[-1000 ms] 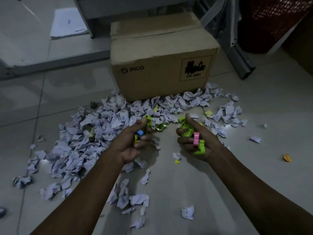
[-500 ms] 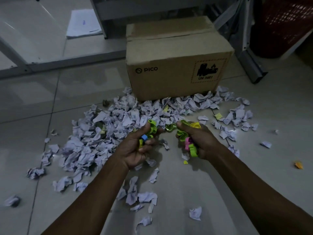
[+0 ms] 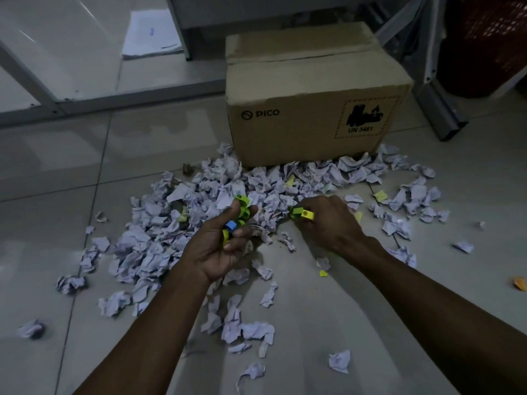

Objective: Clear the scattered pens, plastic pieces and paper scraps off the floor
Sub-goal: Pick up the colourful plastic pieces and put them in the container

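My left hand (image 3: 219, 246) is curled, palm turned up, around a clutch of small plastic pieces (image 3: 238, 219): mostly green and yellow-green, one blue. Thumb presses on top of the bundle. My right hand (image 3: 328, 220) is knuckles-up, fingers curled and pinching a yellow piece (image 3: 307, 214) with a green one beside it; what else sits in that palm I cannot tell. Both hands are low over the floor (image 3: 71, 155), just in front of the cardboard box (image 3: 310, 109).

Paper scraps (image 3: 159, 240): crumpled pale bits with faint writing, unreadable, heaped against the box's front face and spreading out to its left and right front. Looser scraps trail from the heap toward me, between my forearms. A few yellow bits lie among the heap in front of the box; one small yellow-green fragment (image 3: 323, 273) lies under my right wrist.

Box markings, front face: "PICO" with a circular logo at left; at right a hatched-border label with a battery pictogram and "UN 3481". Top flaps closed.

Behind the box to its left: a white paper stack (image 3: 151, 35), print illegible.
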`<control>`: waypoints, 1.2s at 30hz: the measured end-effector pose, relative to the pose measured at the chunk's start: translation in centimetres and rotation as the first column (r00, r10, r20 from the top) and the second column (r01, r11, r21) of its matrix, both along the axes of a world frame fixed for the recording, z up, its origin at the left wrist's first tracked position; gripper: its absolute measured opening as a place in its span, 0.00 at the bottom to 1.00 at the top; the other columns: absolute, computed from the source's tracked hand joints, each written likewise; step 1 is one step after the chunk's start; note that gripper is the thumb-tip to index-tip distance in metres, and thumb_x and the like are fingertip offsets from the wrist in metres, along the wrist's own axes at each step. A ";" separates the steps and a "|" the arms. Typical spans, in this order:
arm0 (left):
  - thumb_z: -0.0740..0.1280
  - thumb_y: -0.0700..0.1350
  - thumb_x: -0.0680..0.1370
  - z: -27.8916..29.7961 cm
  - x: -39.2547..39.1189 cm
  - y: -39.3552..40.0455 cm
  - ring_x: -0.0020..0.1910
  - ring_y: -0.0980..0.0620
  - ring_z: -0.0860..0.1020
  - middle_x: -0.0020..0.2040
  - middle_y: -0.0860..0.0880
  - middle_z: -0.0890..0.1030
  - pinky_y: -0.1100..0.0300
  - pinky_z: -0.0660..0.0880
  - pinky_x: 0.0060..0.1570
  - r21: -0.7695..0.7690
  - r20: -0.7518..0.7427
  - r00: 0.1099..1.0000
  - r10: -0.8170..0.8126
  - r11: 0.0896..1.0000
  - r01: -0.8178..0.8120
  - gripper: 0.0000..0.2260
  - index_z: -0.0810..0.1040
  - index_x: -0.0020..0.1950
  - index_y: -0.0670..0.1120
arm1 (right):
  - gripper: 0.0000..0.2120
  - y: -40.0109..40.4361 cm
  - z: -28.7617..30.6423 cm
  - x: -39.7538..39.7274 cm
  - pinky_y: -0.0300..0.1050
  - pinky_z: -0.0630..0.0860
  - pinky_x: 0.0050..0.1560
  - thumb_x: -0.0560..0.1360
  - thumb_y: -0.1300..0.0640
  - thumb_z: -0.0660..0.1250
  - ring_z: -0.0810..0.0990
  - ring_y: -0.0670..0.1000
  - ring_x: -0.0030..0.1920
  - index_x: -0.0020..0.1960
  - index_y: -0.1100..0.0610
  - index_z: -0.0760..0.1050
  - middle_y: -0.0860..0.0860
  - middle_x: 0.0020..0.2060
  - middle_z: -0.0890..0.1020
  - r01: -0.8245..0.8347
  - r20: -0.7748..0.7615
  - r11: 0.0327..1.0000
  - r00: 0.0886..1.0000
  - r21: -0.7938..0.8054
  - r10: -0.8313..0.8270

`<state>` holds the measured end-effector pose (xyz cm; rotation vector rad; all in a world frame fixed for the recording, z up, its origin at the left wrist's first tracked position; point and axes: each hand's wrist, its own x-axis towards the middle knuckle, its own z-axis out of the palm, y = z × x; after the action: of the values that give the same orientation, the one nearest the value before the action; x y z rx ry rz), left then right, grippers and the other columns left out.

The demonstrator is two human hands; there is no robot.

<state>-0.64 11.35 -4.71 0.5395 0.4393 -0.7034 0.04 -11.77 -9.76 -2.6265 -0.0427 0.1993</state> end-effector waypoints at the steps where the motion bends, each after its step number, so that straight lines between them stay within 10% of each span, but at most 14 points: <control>1: 0.85 0.38 0.51 0.0 0.0 0.2 0.22 0.55 0.69 0.36 0.44 0.81 0.67 0.63 0.13 0.005 0.000 1.000 0.009 1.000 -0.009 0.48 0.66 0.66 0.42 | 0.18 0.1 -0.4 0.2 0.45 0.71 0.45 0.71 0.42 0.61 0.79 0.59 0.51 0.57 0.46 0.78 0.52 0.51 0.82 -0.009 0.018 0.999 1.000 -0.037 0.010; 26: 0.67 0.42 0.71 0.8 -1.5 -1.2 0.23 0.56 0.67 0.46 0.43 0.79 0.70 0.59 0.14 0.175 -0.069 0.997 -0.021 0.984 0.033 0.12 0.73 0.53 0.41 | 0.14 1.3 3.5 -5.2 0.45 0.63 0.40 0.71 0.60 0.64 0.77 0.60 0.54 0.56 0.54 0.71 0.54 0.53 0.77 -0.140 -0.133 0.888 0.987 -0.439 0.089; 36: 0.66 0.42 0.72 2.1 -1.5 -2.9 0.22 0.56 0.67 0.45 0.43 0.79 0.71 0.58 0.14 0.184 -0.070 0.996 -0.057 0.981 0.069 0.09 0.74 0.50 0.42 | 0.06 -0.5 2.4 -4.5 0.44 0.68 0.38 0.71 0.52 0.68 0.80 0.60 0.46 0.44 0.52 0.72 0.55 0.43 0.80 -0.013 -0.055 0.985 0.998 -0.173 0.004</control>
<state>-2.15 8.49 -2.59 0.7112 0.5535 -0.7459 -4.49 -12.22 -7.35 -2.7928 -0.0187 0.2893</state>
